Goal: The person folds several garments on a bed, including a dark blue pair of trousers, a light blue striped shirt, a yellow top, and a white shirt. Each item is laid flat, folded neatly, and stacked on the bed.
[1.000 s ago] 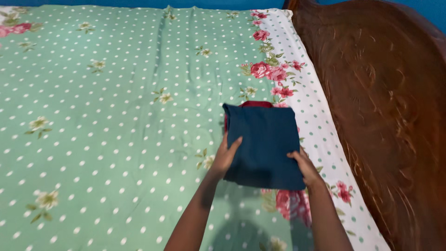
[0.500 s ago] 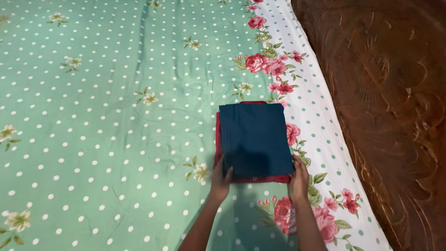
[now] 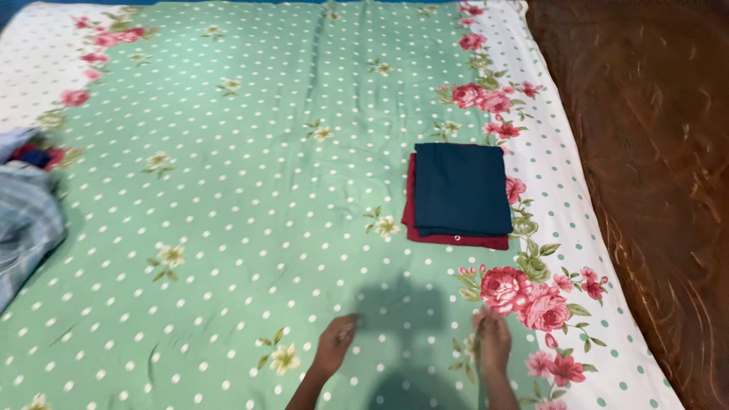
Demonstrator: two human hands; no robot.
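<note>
A folded dark teal garment [image 3: 463, 188] lies on top of a folded dark red garment [image 3: 456, 235], stacked near the right side of a green polka-dot bedsheet [image 3: 243, 197] with a rose border. My left hand [image 3: 334, 346] and my right hand [image 3: 494, 340] hover low over the sheet near the bottom edge of the view, well short of the stack. Both hands hold nothing, fingers loosely curled. The forearms run off the bottom of the frame.
A heap of blue-grey striped and mixed-colour clothes [image 3: 26, 209] lies at the left edge of the bed. A brown carved wooden bed frame [image 3: 653, 152] runs along the right side. The sheet's white floral border [image 3: 547, 197] lies beside the stack.
Both hands have let go of the folded teal garment and drawn back toward me. The view has widened and the clothes heap at the left has come into sight.
</note>
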